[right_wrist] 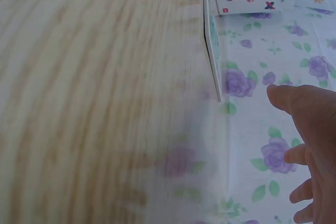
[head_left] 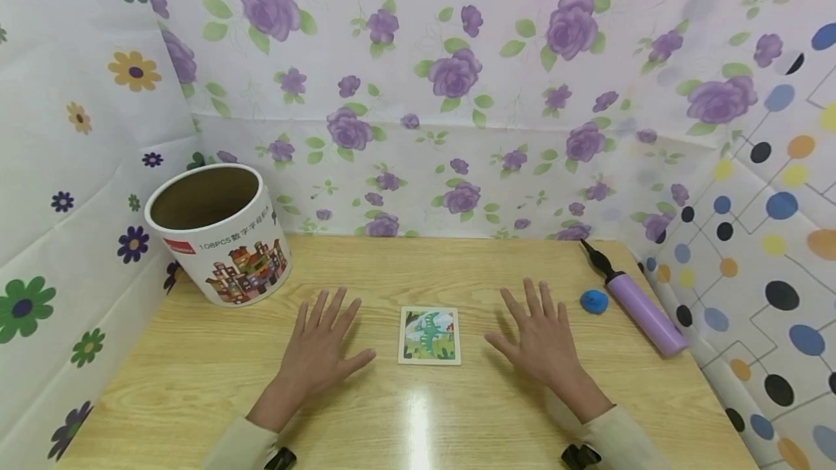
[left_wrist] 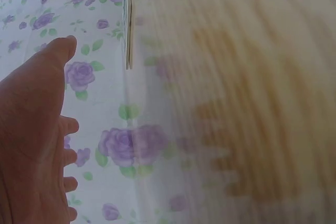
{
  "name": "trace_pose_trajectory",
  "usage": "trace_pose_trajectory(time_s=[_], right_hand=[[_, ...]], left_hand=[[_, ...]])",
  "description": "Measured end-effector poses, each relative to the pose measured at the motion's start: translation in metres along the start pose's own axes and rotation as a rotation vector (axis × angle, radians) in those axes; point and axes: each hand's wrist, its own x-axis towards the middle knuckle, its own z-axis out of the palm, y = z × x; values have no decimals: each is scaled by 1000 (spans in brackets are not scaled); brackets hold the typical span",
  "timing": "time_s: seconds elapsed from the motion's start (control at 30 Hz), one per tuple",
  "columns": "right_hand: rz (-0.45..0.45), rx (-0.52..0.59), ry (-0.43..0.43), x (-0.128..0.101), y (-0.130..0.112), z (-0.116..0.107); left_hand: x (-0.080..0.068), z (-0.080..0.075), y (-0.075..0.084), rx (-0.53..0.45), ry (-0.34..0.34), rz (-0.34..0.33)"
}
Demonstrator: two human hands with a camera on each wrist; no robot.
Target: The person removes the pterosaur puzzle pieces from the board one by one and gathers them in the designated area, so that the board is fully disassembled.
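A small square puzzle board with a green dinosaur picture [head_left: 429, 336] is lying flat on the light wooden table [head_left: 418, 412], midway between the two hands and touching neither. The left hand [head_left: 322, 348] and right hand [head_left: 542, 339] are resting palm-down with fingers spread, grasping nothing. A round cardboard tub printed with houses [head_left: 218, 234] is standing open at the far left. A blue ball [head_left: 593, 301] is lying just beside a lilac hand pump [head_left: 636, 303] at the far right.

A pale wooden bench [head_left: 457, 412] with a glossy light reflection, enclosed by cloth walls: purple roses [head_left: 457, 71] behind, colourful daisies [head_left: 72, 165] left, coloured dots [head_left: 777, 238] right.
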Motion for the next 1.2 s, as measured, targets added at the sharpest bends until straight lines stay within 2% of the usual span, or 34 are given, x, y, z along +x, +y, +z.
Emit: trace_pose_trajectory(time_s=[0.33, 0.63, 0.83, 1.07, 1.2], right_hand=[[0, 3, -9, 2, -1, -1], [-12, 21, -17, 1, -3, 0], [-37, 30, -19, 5, -5, 0], [-75, 54, -31, 12, -6, 0], [-125, 88, -8, 19, -7, 0]], left_hand=[[-1, -2, 0, -3, 29, 16], [1, 2, 5, -7, 5, 15], [2, 2, 12, -62, 10, 23], [3, 3, 21, -91, -58, 26], [3, 5, 29, -137, -89, 30]])
